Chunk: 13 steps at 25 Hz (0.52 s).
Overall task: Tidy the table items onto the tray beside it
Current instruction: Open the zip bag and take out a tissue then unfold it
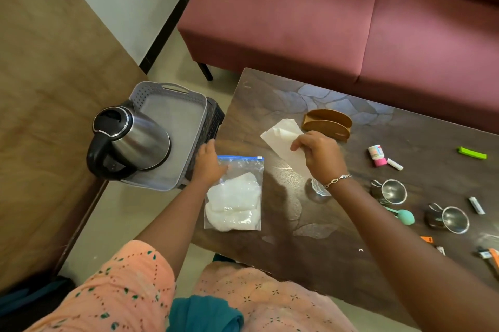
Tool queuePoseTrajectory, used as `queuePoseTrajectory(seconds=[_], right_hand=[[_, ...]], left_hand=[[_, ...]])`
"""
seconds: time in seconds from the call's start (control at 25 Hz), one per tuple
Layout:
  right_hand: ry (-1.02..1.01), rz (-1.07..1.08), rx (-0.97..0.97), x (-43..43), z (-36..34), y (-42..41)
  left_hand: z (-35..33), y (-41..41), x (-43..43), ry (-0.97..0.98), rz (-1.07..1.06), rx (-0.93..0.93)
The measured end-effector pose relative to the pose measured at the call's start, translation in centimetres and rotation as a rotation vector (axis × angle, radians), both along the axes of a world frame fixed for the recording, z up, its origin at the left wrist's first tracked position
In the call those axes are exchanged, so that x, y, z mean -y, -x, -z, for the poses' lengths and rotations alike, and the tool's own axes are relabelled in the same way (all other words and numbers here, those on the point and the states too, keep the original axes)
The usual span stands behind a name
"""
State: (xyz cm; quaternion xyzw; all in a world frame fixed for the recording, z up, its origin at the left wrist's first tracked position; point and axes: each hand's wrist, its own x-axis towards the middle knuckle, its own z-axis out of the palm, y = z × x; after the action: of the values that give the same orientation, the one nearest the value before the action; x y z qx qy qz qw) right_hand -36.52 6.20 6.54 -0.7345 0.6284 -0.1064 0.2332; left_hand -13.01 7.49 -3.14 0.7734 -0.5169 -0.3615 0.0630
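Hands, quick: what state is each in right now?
Left hand: on the zip bag corner; grip cannot be told.
Right hand: closed, pinching the white napkin.

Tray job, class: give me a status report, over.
Left hand on zip bag, grip unclear. Right hand pinches paper napkin. Kettle stands on tray, taking room.

Tray [162,95] left of the table [297,223], sofa [297,21] behind it.
I see the kettle [132,140] standing in the tray's near-left end. On the table, the zip bag [235,196] lies nearest the tray; the paper sheet [280,134] lies behind and right of it, the holder [328,123] just behind the sheet, two cups [393,191] farther right.
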Motion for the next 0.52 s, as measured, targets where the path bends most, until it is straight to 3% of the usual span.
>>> queuePoseTrajectory(seconds=[0.12, 0.28, 0.4, 0.52], right_hand=[[-0.035, 0.084, 0.19, -0.2, -1.4, -0.2], [-0.151, 0.193, 0.637, -0.1, -3.8, 0.0], [-0.323, 0.294, 0.976, 0.0, -5.5, 1.2], [-0.48, 0.357, 1.112, 0.2, -6.0, 3.0]], left_hand=[[-2.1, 2.3, -0.6, -0.047, -0.092, -0.336], [-5.8, 5.2, -1.5, -0.174, -0.256, -0.887], [-8.0, 6.1, -1.6, -0.162, -0.31, -1.286], [-10.3, 7.0, -1.2, -0.019, -0.408, -1.438]])
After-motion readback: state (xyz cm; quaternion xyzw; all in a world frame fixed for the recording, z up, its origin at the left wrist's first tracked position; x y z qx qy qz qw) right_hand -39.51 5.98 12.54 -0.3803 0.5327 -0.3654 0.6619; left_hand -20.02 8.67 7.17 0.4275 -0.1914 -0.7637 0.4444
